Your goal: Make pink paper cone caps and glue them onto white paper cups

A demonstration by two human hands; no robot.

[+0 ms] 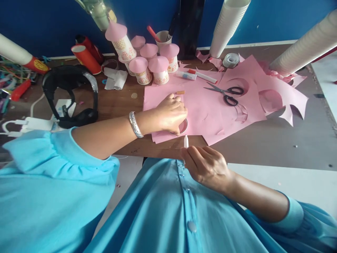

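Note:
My left hand (172, 114) is closed on a thin-rimmed round ring (186, 124) lying on a pink paper sheet (200, 112). The hand covers much of that ring, and whether it is a tape roll or a lid I cannot tell. Close to the table's front edge, my right hand (206, 167) grips a white marker (186, 141). Only its pale tapered end shows, pointing toward the paper's edge; the rest is inside the fist. Beyond my left hand's knuckles lies a small orange-brown piece (180, 92). Black-handled scissors (226, 93) rest partly open on the paper.
Paper cups with pink cone tops (160, 66) cluster at the back, beside a pen cup (163, 37). A glue stick (186, 75), another marker (206, 76), and a tape roll (231, 60) lie right of them. Cup stacks (229, 24) stand behind. A black headset (71, 93) sits left.

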